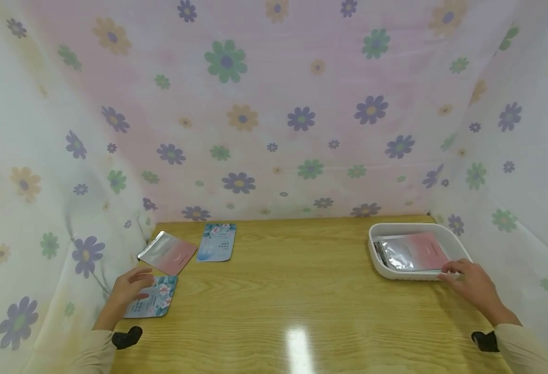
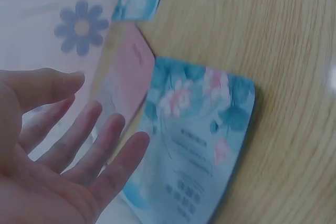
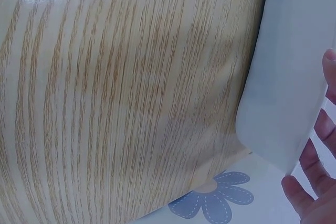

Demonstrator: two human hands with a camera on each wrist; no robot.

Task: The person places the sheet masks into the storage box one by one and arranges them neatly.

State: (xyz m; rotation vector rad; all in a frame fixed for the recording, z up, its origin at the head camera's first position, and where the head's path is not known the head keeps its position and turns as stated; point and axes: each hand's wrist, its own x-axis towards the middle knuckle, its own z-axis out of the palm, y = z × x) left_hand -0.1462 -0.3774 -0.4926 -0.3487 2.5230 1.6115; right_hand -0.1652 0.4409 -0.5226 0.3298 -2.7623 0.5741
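My left hand hovers over a blue floral sheet-mask packet at the table's left edge. Its fingers are spread and loosely bent, with nothing held, as the left wrist view shows. Just behind lies a pink and silver packet, and beside that a second blue floral packet. On the right, my right hand is at the front right corner of a white tray, fingers over the rim. A pink and silver packet lies in this tray near those fingertips. Whether they pinch anything is hidden.
Wood-grain table spans the space between the hands. Flower-printed cloth hangs behind and along both sides. Dark packet edges show at the tray's left end. A bright reflection lies near the front.
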